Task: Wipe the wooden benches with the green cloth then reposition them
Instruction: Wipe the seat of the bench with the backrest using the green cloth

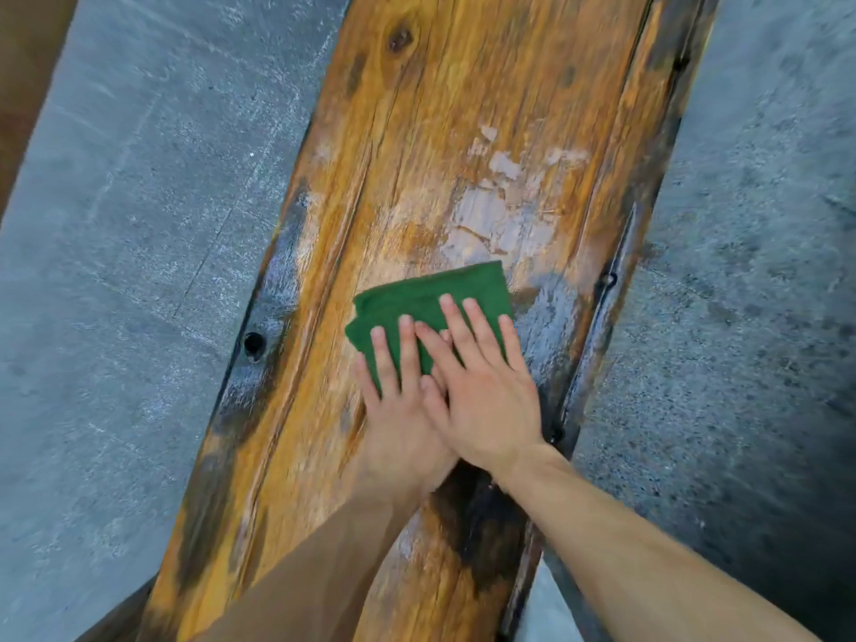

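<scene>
Both hands are pressing flat on the cloth (417, 298), fingers straight and lying nearly side by side, nothing curled or pinched. Left hand (400, 410) is sitting on the cloth's near-left part, its fingers (407, 349) pointing up the board. Right hand (486, 391) is overlapping the left, palm riding over the left index side, its fingers (477, 326) reaching further onto the cloth's right half. Cloth is folded, green, lying on the worktop (463, 108) roughly mid-width, slightly right of centre; far edge and left corner are sticking out past the fingertips, near part is hidden under both palms. Just beyond the cloth a pale worn patch (491, 215) is showing in the finish. Worktop is running diagonally through the frame, both ends cut off by the picture edges, dark metal rim (616, 289) along the right side, a hole (254, 342) in the left edge. Floor (139, 224) is grey concrete on both sides. Left thumb is hard to make out; right thumb is hidden where the hands overlap. Frame edges are motion-blurred.
</scene>
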Demonstrator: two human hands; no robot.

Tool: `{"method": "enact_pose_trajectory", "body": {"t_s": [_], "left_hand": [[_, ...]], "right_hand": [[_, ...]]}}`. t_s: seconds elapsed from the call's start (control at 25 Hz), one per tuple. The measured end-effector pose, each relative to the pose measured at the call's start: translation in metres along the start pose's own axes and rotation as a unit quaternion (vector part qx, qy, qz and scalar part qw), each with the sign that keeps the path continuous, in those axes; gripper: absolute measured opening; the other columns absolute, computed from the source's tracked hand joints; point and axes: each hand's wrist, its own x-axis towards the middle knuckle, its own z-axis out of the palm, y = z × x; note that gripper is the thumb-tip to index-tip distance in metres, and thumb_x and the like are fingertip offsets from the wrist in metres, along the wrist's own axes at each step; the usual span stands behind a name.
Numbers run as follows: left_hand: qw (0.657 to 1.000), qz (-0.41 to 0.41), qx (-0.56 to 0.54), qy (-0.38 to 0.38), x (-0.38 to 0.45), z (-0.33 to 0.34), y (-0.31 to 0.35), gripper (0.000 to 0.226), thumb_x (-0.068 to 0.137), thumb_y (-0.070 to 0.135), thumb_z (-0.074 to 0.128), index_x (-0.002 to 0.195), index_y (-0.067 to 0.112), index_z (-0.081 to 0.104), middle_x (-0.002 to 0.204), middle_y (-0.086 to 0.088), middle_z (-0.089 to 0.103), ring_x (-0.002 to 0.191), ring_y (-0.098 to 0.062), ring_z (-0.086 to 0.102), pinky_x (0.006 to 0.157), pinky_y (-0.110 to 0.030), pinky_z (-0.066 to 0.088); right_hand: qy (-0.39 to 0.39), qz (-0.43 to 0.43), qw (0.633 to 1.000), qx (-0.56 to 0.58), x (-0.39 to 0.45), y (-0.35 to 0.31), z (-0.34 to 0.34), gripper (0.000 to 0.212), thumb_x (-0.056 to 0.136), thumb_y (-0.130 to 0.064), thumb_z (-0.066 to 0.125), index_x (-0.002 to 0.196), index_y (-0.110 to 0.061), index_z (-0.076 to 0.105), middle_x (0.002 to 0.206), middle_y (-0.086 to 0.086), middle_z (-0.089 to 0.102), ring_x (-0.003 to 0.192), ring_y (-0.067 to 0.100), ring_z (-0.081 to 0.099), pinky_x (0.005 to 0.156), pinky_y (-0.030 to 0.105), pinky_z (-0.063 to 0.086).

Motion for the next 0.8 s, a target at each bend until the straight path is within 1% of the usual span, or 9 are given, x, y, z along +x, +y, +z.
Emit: {"method": "enact_pose_trajectory", "body": {"t_s": [0.08, 0.2, 0.28, 0.4, 0.48, 0.56, 0.6, 0.72, 0.8], "left_hand": [[0.997, 0.068, 0.004, -0.022, 0.01, -0.001, 0.048, 0.074, 0.098, 0.049, 0.021, 0.161, 0.014, 0.004, 0.166, -0.022, -0.011, 0.15, -0.049, -0.013, 0.119, -0.068, 0.001], [0.985, 0.166, 0.017, -0.034, 0.037, -0.002, 0.116, 0.075, 0.098, 0.051, 0.034, 0.161, 0.017, 0.01, 0.165, -0.018, -0.017, 0.149, -0.047, -0.02, 0.119, -0.066, -0.008], [0.972, 0.23, 0.033, -0.028, 0.053, 0.0, 0.14, 0.072, 0.098, 0.046, 0.038, 0.16, 0.017, 0.019, 0.167, -0.015, -0.014, 0.151, -0.045, -0.017, 0.119, -0.064, -0.009], [0.963, 0.266, 0.039, -0.019, 0.065, -0.004, 0.138, 0.073, 0.097, 0.04, 0.038, 0.16, 0.012, 0.014, 0.168, -0.012, -0.008, 0.154, -0.038, -0.011, 0.122, -0.058, -0.004], [0.957, 0.286, 0.041, -0.007, 0.067, -0.005, 0.128, 0.073, 0.097, 0.04, 0.036, 0.16, 0.014, 0.012, 0.169, -0.011, -0.007, 0.155, -0.033, -0.009, 0.124, -0.053, 0.0], [0.956, 0.292, 0.032, 0.006, 0.071, -0.007, 0.113, 0.072, 0.098, 0.041, 0.034, 0.16, 0.017, 0.008, 0.169, -0.011, -0.005, 0.155, -0.029, -0.007, 0.124, -0.05, 0.001], [0.958, 0.286, 0.029, 0.012, 0.073, -0.009, 0.104, 0.071, 0.099, 0.041, 0.033, 0.16, 0.017, 0.005, 0.169, -0.01, -0.004, 0.156, -0.027, -0.007, 0.124, -0.049, 0.002], [0.966, 0.254, 0.041, 0.014, 0.08, -0.016, 0.073, 0.07, 0.102, 0.041, 0.028, 0.161, 0.013, 0.003, 0.169, -0.01, -0.007, 0.155, -0.024, -0.01, 0.125, -0.049, 0.0], [0.973, 0.227, 0.046, 0.017, 0.086, -0.022, 0.047, 0.069, 0.101, 0.038, 0.025, 0.16, 0.01, 0.004, 0.168, -0.01, -0.012, 0.155, -0.024, -0.013, 0.125, -0.049, -0.003]], "right_hand": [[0.0, 0.059, 0.998, -0.022, -0.022, 0.047, -0.011, 0.059, 0.099, -0.046, 0.027, 0.156, -0.034, 0.021, 0.167, 0.0, 0.008, 0.154, 0.02, 0.003, 0.123, 0.049, 0.007], [-0.003, 0.164, 0.986, -0.008, -0.046, 0.114, -0.024, 0.062, 0.097, -0.047, 0.022, 0.157, -0.035, 0.013, 0.167, 0.001, 0.005, 0.154, 0.021, -0.001, 0.124, 0.048, 0.006], [-0.006, 0.224, 0.972, 0.075, -0.049, 0.14, -0.025, 0.064, 0.096, -0.046, 0.018, 0.158, -0.033, 0.007, 0.167, -0.002, 0.002, 0.153, 0.018, -0.006, 0.124, 0.047, 0.006], [0.004, 0.237, 0.94, 0.244, -0.041, 0.141, -0.019, 0.067, 0.096, -0.041, 0.02, 0.158, -0.029, -0.001, 0.165, -0.015, -0.007, 0.152, 0.008, -0.003, 0.123, 0.047, 0.018], [0.046, 0.261, 0.919, 0.293, -0.035, 0.129, -0.016, 0.069, 0.095, -0.038, 0.025, 0.158, -0.029, -0.001, 0.163, -0.021, -0.007, 0.152, 0.009, 0.009, 0.117, 0.05, 0.029], [0.079, 0.263, 0.913, 0.302, -0.029, 0.116, -0.014, 0.07, 0.094, -0.036, 0.03, 0.158, -0.027, 0.003, 0.164, -0.018, -0.008, 0.152, 0.014, 0.014, 0.115, 0.052, 0.032], [0.086, 0.247, 0.922, 0.285, -0.025, 0.108, -0.014, 0.07, 0.095, -0.036, 0.031, 0.158, -0.025, 0.004, 0.165, -0.015, -0.008, 0.153, 0.017, 0.009, 0.118, 0.052, 0.028], [0.072, 0.2, 0.963, 0.168, -0.005, 0.082, -0.017, 0.07, 0.095, -0.037, 0.025, 0.159, -0.017, 0.005, 0.167, -0.003, -0.008, 0.152, 0.018, -0.017, 0.124, 0.046, -0.001], [0.05, 0.179, 0.977, 0.109, 0.017, 0.061, -0.023, 0.071, 0.095, -0.039, 0.019, 0.159, -0.015, 0.001, 0.167, 0.001, -0.009, 0.151, 0.018, -0.018, 0.124, 0.042, -0.008]]}}
